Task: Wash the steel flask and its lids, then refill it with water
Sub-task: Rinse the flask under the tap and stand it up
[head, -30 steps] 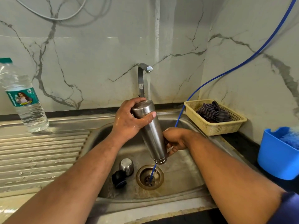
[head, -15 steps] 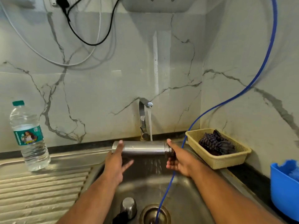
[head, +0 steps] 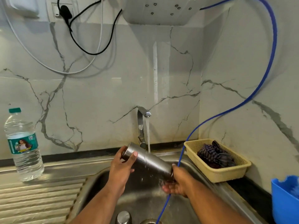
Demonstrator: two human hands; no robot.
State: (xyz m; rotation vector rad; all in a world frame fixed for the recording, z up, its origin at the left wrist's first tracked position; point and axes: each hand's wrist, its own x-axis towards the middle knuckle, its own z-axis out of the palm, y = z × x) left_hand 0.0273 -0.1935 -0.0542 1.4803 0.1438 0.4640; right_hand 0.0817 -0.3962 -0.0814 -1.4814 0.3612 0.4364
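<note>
While tilting the steel flask [head: 149,160] under the stream from the tap [head: 144,114], grips its raised end with the left hand [head: 121,166], thumb and fingers curled round; clasps the lower end in the right hand [head: 178,183], fingers wrapped underneath. Steel lid [head: 123,217] down in the sink [head: 142,201].

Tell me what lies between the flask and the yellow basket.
A blue hose, seen in the head view: it drops between the flask and the basket and runs down into the sink.
</note>
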